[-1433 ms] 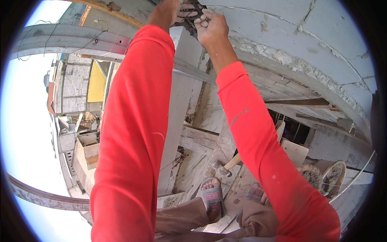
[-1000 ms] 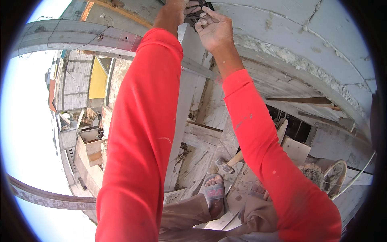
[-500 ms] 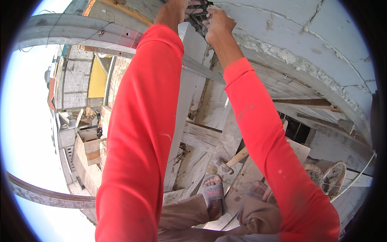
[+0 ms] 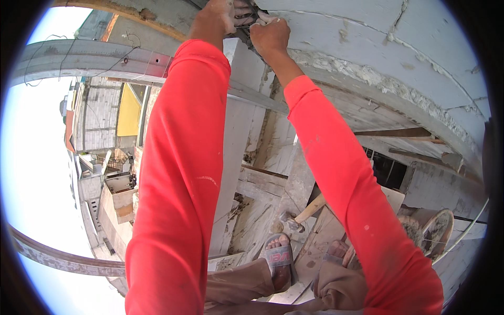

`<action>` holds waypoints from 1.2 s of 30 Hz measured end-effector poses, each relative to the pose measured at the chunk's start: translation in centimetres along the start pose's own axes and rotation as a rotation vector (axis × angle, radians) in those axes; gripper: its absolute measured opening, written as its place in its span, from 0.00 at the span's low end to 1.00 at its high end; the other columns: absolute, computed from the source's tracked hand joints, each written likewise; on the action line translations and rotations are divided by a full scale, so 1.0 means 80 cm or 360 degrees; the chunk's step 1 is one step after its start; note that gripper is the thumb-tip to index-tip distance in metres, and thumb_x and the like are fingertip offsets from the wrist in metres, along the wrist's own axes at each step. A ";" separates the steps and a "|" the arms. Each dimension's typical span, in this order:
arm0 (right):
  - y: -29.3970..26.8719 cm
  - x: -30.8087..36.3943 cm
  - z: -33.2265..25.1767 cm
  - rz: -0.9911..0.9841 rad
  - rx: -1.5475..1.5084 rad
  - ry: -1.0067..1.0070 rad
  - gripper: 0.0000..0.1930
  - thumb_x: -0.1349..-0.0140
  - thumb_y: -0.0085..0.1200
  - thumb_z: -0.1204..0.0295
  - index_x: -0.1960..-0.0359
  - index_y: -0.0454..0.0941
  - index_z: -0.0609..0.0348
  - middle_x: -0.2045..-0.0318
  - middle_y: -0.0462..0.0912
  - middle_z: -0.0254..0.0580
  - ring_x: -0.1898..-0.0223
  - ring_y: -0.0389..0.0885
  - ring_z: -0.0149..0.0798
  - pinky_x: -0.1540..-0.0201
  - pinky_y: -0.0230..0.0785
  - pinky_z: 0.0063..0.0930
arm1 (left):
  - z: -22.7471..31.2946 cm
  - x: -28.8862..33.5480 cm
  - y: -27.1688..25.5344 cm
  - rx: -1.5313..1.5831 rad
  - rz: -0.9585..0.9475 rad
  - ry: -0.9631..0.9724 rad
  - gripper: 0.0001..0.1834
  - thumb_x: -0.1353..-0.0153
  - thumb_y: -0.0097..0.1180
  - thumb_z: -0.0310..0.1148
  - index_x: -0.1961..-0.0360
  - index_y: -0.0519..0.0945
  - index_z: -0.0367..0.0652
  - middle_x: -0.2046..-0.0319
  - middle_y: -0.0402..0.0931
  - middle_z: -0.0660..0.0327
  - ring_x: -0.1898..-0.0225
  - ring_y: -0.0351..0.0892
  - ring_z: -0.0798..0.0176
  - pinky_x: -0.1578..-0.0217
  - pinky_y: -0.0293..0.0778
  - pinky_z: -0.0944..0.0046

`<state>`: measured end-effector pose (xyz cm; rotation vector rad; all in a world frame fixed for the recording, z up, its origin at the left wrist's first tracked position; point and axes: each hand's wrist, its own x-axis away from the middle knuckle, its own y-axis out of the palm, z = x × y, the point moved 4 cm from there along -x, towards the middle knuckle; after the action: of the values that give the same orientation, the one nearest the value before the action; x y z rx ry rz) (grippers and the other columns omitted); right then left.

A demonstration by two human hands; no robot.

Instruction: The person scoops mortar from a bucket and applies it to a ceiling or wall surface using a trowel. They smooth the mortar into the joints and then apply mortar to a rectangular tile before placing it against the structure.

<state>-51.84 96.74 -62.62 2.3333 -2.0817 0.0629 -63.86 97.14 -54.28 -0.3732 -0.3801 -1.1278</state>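
Note:
Both my arms, in red sleeves, reach up to the top of the view, where a pale block wall (image 4: 346, 39) meets a white post (image 4: 239, 71). My left hand (image 4: 223, 16) has its fingers curled round something dark and thin at that corner. Right beside it my right hand (image 4: 271, 38) is closed, thumb pressed against the fingers, at the same dark spot. Thin dark strands or bars show between the hands. What exactly each hand grips is hidden by the fingers.
A metal beam (image 4: 100, 56) with loose wire round it crosses at left; sky and buildings lie beyond. By my sandalled foot (image 4: 278, 254) lies a wooden-handled hammer (image 4: 308, 209) on planks. Mortar-crusted buckets (image 4: 437, 231) stand at lower right. A curved rail (image 4: 68, 257) runs at lower left.
The view has tilted a little, so the beam and buildings sit lower. Both hands stay at the corner; my right hand has turned slightly and its fingers are closed more tightly.

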 end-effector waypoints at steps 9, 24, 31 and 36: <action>-0.041 0.041 -0.009 -0.0259 0.0632 -0.0222 0.31 0.33 0.57 0.57 0.28 0.75 0.50 0.55 0.88 0.52 0.48 0.87 0.55 0.42 0.78 0.46 | -0.018 -0.020 -0.001 0.0155 0.0051 0.0243 0.46 0.26 0.29 0.64 0.26 0.60 0.32 0.30 0.65 0.43 0.30 0.62 0.37 0.32 0.60 0.38; -0.020 0.036 -0.038 -0.0474 0.0126 -0.0706 0.51 0.37 0.63 0.67 0.16 0.44 0.57 0.69 0.87 0.52 0.66 0.86 0.49 0.57 0.78 0.43 | -0.020 -0.012 -0.017 0.0240 0.0209 0.0387 0.34 0.27 0.39 0.54 0.35 0.69 0.34 0.42 0.71 0.52 0.44 0.68 0.49 0.41 0.64 0.47; -0.008 0.056 -0.030 -0.0714 0.0075 -0.0136 0.55 0.39 0.63 0.70 0.16 0.37 0.57 0.67 0.88 0.52 0.73 0.84 0.39 0.65 0.78 0.37 | -0.031 -0.003 -0.020 0.0274 0.0233 0.0445 0.29 0.27 0.43 0.49 0.40 0.73 0.34 0.48 0.74 0.56 0.50 0.70 0.54 0.46 0.66 0.52; -0.014 0.066 -0.040 -0.0913 -0.0147 0.0069 0.55 0.38 0.62 0.74 0.15 0.36 0.47 0.66 0.88 0.47 0.76 0.83 0.38 0.75 0.76 0.34 | -0.038 0.004 -0.016 0.0278 0.0230 0.0462 0.25 0.28 0.47 0.46 0.43 0.75 0.35 0.52 0.76 0.59 0.54 0.72 0.58 0.49 0.68 0.55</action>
<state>-50.16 91.72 -59.20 2.7299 -1.2932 0.0087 -64.59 94.95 -56.66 -0.0790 -0.1901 -0.9816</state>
